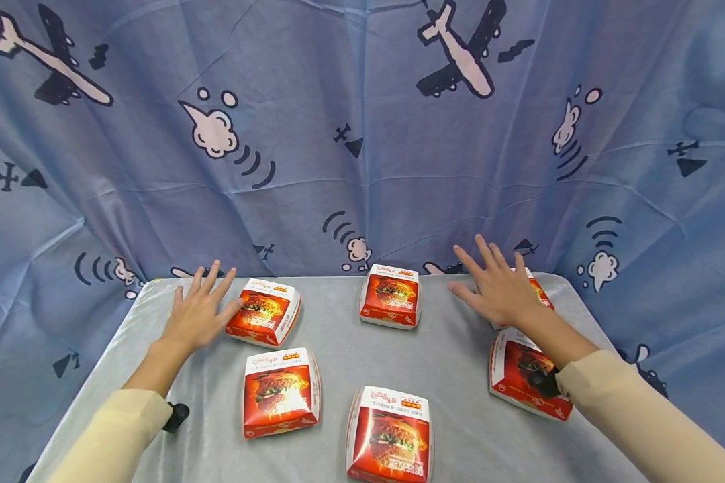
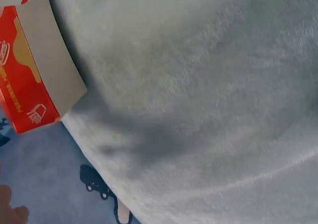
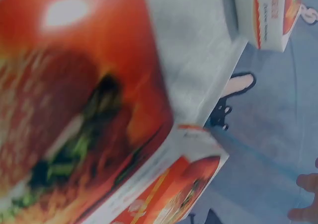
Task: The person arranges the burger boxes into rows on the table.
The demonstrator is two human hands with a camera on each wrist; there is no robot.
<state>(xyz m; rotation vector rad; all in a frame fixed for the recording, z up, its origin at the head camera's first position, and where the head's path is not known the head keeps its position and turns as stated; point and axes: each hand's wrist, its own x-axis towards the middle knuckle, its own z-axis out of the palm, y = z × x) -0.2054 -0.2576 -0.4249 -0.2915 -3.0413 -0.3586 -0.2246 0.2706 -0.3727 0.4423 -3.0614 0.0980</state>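
Note:
With fingers spread, my left hand [image 1: 198, 312] is at the far left of the table, its thumb beside the left edge of a red and white burger box [image 1: 262, 312]. Whether they touch, I cannot tell. My right hand [image 1: 498, 285] is also spread and holds nothing. It partly covers the far right burger box [image 1: 539, 290]. Below that forearm lies another burger box [image 1: 519, 369], close up in the right wrist view. Only fingertips [image 2: 11, 206] show at the corner of the left wrist view.
More burger boxes lie at the back middle [image 1: 391, 295], left of centre [image 1: 280, 392] and front middle [image 1: 390, 436]. A grey cloth covers the table [image 1: 338, 355]. Behind it hangs a blue curtain [image 1: 314, 87] printed with planes, meeting the table's back edge.

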